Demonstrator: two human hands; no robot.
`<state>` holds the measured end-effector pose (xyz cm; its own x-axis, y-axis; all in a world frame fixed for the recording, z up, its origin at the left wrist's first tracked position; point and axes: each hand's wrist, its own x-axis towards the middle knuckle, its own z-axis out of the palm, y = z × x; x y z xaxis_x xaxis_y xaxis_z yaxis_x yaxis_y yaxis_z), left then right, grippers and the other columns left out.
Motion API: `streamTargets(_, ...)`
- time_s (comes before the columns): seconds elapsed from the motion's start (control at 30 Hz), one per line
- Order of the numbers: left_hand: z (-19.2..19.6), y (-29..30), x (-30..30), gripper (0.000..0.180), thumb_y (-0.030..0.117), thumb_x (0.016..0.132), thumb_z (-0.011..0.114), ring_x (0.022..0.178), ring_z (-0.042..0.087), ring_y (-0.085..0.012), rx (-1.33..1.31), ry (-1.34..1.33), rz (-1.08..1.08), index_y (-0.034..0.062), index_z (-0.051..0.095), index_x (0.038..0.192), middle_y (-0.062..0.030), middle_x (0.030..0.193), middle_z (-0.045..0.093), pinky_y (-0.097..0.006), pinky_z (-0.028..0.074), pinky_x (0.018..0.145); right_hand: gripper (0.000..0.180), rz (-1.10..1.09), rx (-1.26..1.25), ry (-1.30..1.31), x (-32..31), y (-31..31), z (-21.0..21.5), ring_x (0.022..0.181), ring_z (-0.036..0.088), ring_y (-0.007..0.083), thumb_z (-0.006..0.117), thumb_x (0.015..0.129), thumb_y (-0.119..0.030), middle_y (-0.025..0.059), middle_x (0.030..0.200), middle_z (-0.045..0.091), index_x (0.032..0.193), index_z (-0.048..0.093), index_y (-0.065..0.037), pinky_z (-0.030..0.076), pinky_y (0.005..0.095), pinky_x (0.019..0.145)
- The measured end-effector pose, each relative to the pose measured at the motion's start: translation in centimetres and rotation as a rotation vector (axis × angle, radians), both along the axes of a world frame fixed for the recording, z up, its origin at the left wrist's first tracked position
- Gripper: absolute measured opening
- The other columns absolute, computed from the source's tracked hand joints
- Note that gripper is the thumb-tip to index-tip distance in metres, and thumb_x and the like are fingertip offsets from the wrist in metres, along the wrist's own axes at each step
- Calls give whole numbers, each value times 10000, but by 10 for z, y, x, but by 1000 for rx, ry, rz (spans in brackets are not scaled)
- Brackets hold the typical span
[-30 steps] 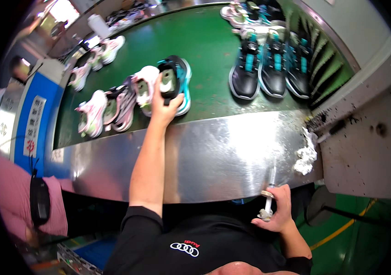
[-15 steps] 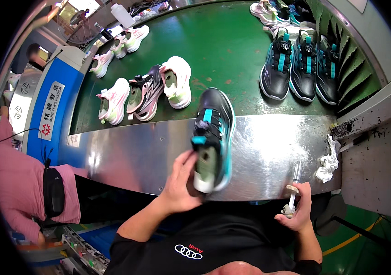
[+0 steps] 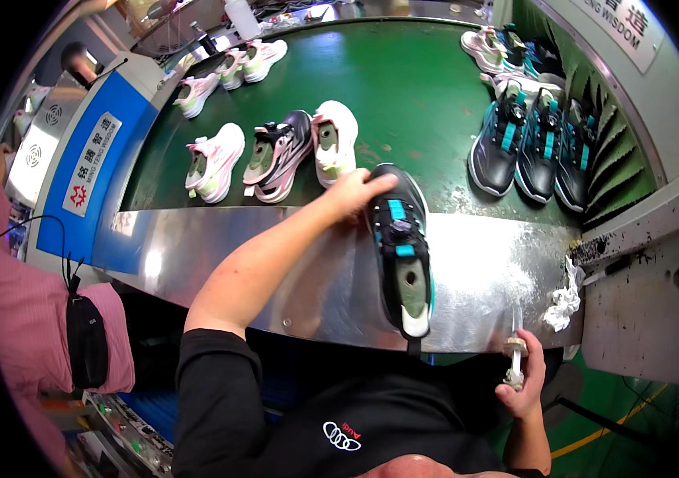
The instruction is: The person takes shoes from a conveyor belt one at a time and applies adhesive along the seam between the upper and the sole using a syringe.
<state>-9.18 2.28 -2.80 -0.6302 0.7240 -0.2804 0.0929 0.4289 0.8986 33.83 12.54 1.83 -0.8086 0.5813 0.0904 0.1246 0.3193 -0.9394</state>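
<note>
My left hand (image 3: 353, 196) grips a black sneaker (image 3: 415, 195) by its toe end, thumb over the upper and the other fingers partly hidden. This sneaker has turquoise tabs, a lacing dial and a green insole; its heel points toward me, over the metal table edge. At the right, my right hand (image 3: 527, 381) is closed round a clear plastic syringe (image 3: 515, 352) with a pale plunger, its tip pointing away from me. Just beyond the left hand stands a pink and white sneaker (image 3: 334, 131).
Pink sneakers (image 3: 218, 159) and a dark one (image 3: 282, 155) stand on the green belt (image 3: 403, 95). Black sneakers (image 3: 498, 151) line its right side by green flaps (image 3: 618, 143). Crumpled white paper (image 3: 565, 303) lies on the metal ledge (image 3: 483, 263). A person in pink (image 3: 45, 319) is at left.
My left hand has shifted from the sneaker's heel to its toe, and the forearm now reaches across the metal ledge. The syringe stays in my right hand. The whole view has shifted slightly.
</note>
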Motion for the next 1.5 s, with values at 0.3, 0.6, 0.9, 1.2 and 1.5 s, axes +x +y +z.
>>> streamTargets(0.3, 78, -30, 83, 490, 147, 753, 714, 942, 591, -163, 930, -523, 8, 23, 445, 1143, -93, 1031, 589, -317, 493, 846, 1124, 35, -462, 233, -26, -5, 37, 892, 521, 189, 789, 481, -692, 96, 1029, 487, 1255, 359, -1, 436, 278, 766)
streamTargets(0.6, 62, -69, 96, 661, 189, 676, 767, 975, 582, -202, 1001, -645, -34, 82, 395, 1211, -98, 1068, 563, -347, 489, 848, 1014, 486, -758, 561, -106, -19, 86, 755, 494, 230, 526, 578, -871, 171, 824, 536, 1188, 428, -66, 368, 320, 712)
streamTargets(0.9, 52, -81, 97, 688, 150, 615, 803, 986, 600, -286, 1031, -444, -194, 56, 410, 1172, -203, 1048, 591, -385, 488, 850, 803, 614, -877, 516, -142, -39, 117, 668, 434, 193, 619, 695, -724, 216, 805, 615, 1175, 459, -100, 305, 319, 577)
streamTargets(1.2, 60, -82, 99, 674, 107, 616, 811, 998, 600, -293, 1074, -377, -268, 60, 433, 1172, -209, 1049, 599, -406, 494, 848, 813, 632, -853, 452, -149, -39, 115, 763, 498, 227, 615, 699, -724, 217, 825, 610, 1180, 454, -89, 327, 321, 597)
streamTargets(1.5, 57, -84, 98, 668, 97, 612, 809, 997, 599, -283, 1056, -409, -233, 46, 436, 1164, -205, 1055, 598, -397, 492, 855, 821, 633, -830, 447, -149, -39, 116, 844, 509, 230, 636, 693, -708, 191, 850, 593, 1185, 444, -80, 347, 326, 650)
